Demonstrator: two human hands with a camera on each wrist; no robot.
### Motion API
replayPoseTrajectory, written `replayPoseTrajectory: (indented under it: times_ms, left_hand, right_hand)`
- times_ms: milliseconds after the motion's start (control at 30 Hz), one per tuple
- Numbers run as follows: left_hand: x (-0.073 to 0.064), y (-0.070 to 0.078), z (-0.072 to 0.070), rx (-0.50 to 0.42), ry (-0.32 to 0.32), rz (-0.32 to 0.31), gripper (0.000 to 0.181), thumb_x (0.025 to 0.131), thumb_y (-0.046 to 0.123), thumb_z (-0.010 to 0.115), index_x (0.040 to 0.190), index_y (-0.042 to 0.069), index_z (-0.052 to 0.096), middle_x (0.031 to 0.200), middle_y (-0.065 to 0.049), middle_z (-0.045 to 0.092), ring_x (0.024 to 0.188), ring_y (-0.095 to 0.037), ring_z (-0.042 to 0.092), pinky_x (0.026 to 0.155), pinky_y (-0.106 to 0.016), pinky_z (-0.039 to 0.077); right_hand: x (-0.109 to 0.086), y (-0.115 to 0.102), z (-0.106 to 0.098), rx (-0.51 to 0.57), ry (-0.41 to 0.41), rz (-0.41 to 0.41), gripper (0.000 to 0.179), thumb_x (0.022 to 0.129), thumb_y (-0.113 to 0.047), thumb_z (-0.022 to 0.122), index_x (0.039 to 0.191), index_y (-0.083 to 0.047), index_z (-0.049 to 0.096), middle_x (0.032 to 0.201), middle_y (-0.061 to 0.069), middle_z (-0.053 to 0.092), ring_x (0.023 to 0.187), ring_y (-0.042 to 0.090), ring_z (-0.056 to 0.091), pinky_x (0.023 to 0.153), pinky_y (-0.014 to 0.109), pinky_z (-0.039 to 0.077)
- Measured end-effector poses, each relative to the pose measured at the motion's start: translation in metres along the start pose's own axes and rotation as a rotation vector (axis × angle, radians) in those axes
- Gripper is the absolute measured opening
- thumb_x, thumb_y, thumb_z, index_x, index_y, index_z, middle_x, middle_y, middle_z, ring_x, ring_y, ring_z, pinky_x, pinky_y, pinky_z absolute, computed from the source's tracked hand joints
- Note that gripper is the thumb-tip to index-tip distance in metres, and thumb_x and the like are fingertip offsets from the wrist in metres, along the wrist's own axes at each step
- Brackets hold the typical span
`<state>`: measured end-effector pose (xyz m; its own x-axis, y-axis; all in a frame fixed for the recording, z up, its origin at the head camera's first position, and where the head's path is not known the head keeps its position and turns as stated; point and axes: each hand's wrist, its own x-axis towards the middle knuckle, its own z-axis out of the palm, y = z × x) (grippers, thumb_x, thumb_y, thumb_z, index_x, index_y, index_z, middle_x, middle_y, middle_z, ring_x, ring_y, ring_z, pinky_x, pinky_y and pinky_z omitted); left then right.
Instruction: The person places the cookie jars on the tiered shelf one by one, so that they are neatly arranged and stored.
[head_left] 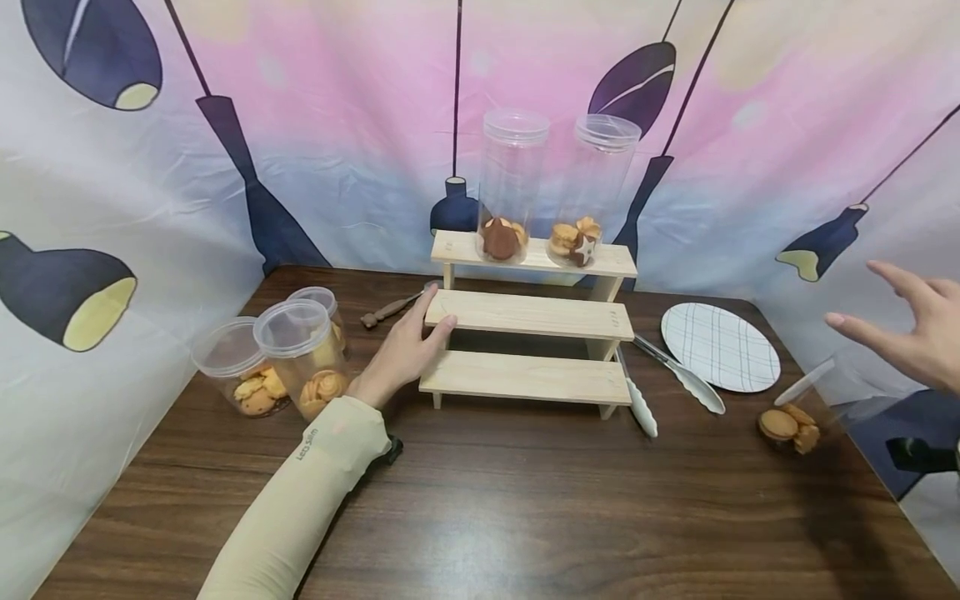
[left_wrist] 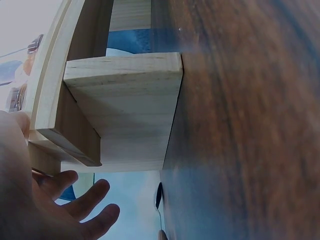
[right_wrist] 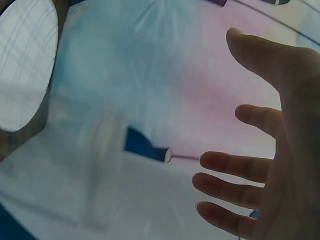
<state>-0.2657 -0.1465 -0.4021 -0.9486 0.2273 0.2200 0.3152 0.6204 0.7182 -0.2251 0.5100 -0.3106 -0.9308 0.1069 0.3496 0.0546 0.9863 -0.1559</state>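
My left hand (head_left: pixel 405 354) rests against the left end of the middle step of a three-step wooden stand (head_left: pixel 525 312). Its fingers look loosely extended by the step's end in the left wrist view. On the top step stand two tall clear lidded jars with cookies, a left jar (head_left: pixel 513 175) and a right jar (head_left: pixel 600 179). Over the table's right edge, my right hand (head_left: pixel 918 329) is spread and holds nothing. Nearest to it is another clear cookie jar (head_left: pixel 821 421), blurred in the right wrist view.
Three more clear cookie jars (head_left: pixel 292 342) are grouped at the table's left. A plaid plate (head_left: pixel 720 346) and tongs (head_left: pixel 690 383) lie right of the stand, with another utensil (head_left: pixel 641 408) beside it. Behind the left hand lies a wooden-handled utensil (head_left: pixel 386 312). Printed cloth (head_left: pixel 360 167) hangs behind.
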Motion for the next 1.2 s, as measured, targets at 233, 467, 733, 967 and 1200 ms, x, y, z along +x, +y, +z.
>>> replayPoseTrajectory:
  times_ms: [233, 467, 733, 967, 1200]
  left_hand:
    - [0.000, 0.000, -0.002, -0.001, 0.001, 0.001, 0.074, 0.099, 0.065, 0.038, 0.161, 0.035, 0.009, 0.167, -0.001, 0.014, 0.151, -0.027, 0.020, 0.119, -0.053, 0.024]
    - [-0.002, -0.001, 0.000, 0.007, -0.003, -0.017, 0.074, 0.099, 0.067, 0.037, 0.160, 0.037, 0.009, 0.166, -0.003, 0.018, 0.150, -0.030, 0.022, 0.118, -0.055, 0.025]
    - [-0.001, -0.001, 0.000, 0.005, 0.001, -0.013, 0.075, 0.099, 0.067, 0.037, 0.161, 0.035, 0.010, 0.166, -0.004, 0.018, 0.150, -0.029, 0.022, 0.118, -0.054, 0.025]
    - [0.000, 0.000, 0.001, 0.013, 0.003, -0.012, 0.075, 0.099, 0.066, 0.037, 0.161, 0.034, 0.010, 0.166, -0.004, 0.018, 0.150, -0.030, 0.023, 0.118, -0.054, 0.025]
    - [0.000, 0.000, 0.001, 0.015, 0.008, -0.002, 0.074, 0.100, 0.065, 0.037, 0.161, 0.033, 0.010, 0.165, -0.005, 0.019, 0.150, -0.029, 0.023, 0.118, -0.053, 0.026]
  right_hand:
    - [-0.032, -0.036, -0.022, -0.023, -0.063, 0.050, 0.100, 0.093, -0.063, 0.056, 0.161, -0.010, 0.006, 0.154, 0.041, 0.011, 0.141, 0.060, 0.008, 0.107, 0.078, 0.012]
    - [-0.019, 0.040, 0.028, -0.083, -0.086, 0.051, 0.111, 0.084, -0.066, 0.065, 0.162, -0.020, 0.000, 0.156, 0.040, 0.007, 0.141, 0.062, 0.006, 0.102, 0.081, 0.011]
    - [-0.053, -0.044, -0.019, -0.060, -0.166, 0.098, 0.103, 0.092, -0.064, 0.054, 0.159, -0.007, 0.001, 0.148, 0.048, 0.010, 0.134, 0.067, 0.014, 0.098, 0.081, 0.019]
    - [-0.043, -0.004, 0.013, -0.074, -0.159, 0.107, 0.107, 0.089, -0.065, 0.059, 0.161, -0.012, 0.001, 0.148, 0.048, 0.012, 0.131, 0.068, 0.018, 0.094, 0.083, 0.021]
    - [-0.028, 0.044, 0.041, -0.095, -0.128, 0.078, 0.109, 0.085, -0.070, 0.061, 0.162, -0.014, 0.007, 0.140, 0.047, 0.024, 0.126, 0.066, 0.025, 0.091, 0.082, 0.024]
